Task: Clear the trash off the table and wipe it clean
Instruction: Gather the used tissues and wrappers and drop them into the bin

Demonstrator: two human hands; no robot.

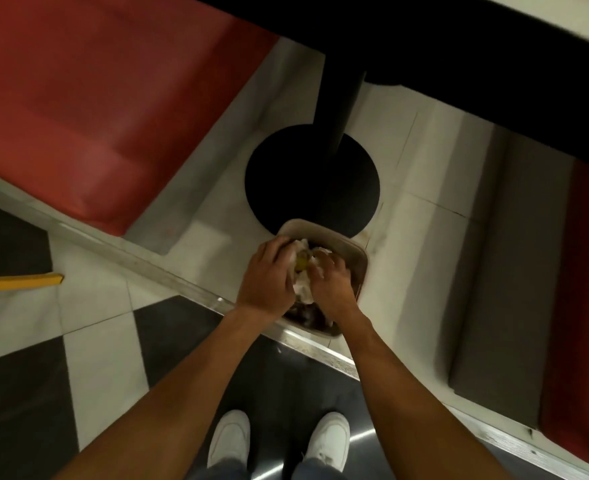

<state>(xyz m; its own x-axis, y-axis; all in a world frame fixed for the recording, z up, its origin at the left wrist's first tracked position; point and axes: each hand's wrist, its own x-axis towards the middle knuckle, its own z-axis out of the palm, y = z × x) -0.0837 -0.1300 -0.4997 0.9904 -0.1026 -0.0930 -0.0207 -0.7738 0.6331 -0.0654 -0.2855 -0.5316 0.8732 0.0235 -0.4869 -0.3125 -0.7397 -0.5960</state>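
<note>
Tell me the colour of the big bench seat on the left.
Red. The bench seat shows plainly in the head view, the only view there is.

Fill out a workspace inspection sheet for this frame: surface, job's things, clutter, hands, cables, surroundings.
Surface: only a pale, blurred corner of the table top shows; its state cannot be told.
Job's things: crumpled paper with something yellowish in it, held over the bin on the floor; dark waste lies inside. No wiping cloth seen.
Clutter: yellow bar on the floor at left, identity unclear.
Hands: left hand and right hand grip the crumpled paper from either side.
Cables: nothing seen.
Surroundings: round black table base beside the bin, red bench at left, checkered floor, white shoes.
</note>
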